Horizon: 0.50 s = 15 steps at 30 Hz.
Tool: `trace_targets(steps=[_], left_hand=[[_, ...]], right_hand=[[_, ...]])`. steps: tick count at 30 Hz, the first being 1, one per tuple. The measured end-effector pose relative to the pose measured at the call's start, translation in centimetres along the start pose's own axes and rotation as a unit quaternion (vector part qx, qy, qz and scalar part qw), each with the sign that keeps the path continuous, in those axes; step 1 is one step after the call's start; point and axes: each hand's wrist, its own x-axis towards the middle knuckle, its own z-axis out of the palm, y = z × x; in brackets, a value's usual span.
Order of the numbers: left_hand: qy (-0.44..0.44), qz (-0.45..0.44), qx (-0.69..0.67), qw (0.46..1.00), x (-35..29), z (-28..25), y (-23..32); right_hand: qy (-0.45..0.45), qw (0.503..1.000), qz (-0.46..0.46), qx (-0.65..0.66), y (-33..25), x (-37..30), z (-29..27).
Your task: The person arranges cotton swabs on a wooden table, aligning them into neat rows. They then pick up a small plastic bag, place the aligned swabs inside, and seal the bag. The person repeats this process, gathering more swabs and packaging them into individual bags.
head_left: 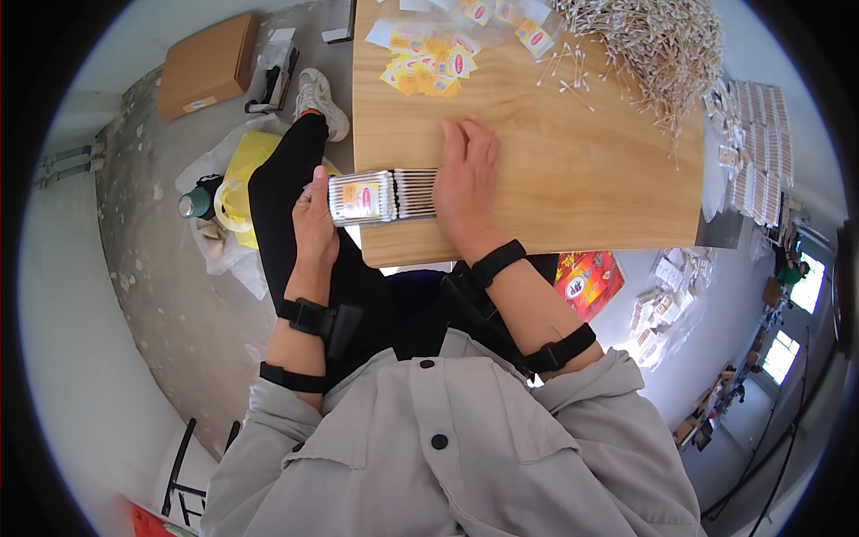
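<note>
At the table's near left corner, my left hand (315, 222) is closed round a clear pack of cotton swabs (361, 202), thumb along its left end. A yellow, white and red label shows through the pack's top. More cotton swabs (414, 193) lie side by side between the pack's right end and my right hand (467, 183). That hand rests on the wooden table (573, 192), its fingers stretched away from me and its left edge against the swabs. Whether these loose-looking swabs are inside the wrapping, I cannot tell.
Yellow labels (434, 64) lie scattered at the table's far left, with clear bags (501, 16) beyond. A large heap of cotton swabs (653, 40) covers the far right. Stacked packs (756, 148) stand past the right edge. On the floor are a cardboard box (210, 63) and yellow bag (246, 170).
</note>
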Motion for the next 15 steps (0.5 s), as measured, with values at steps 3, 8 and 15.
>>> trace_targets(steps=[3,8,15], left_hand=[[0.021,0.009,-0.012,1.000,-0.4,0.8,0.1],[0.021,0.024,-0.010,0.999,-0.1,0.5,-0.1],[0.053,0.074,0.013,0.996,-0.4,0.5,-0.2]], right_hand=[[0.000,1.000,-0.001,0.003,-0.1,0.0,0.0],[-0.006,1.000,-0.008,0.006,-0.9,0.1,0.3],[-0.017,0.999,-0.003,0.029,-2.5,0.2,1.2]])
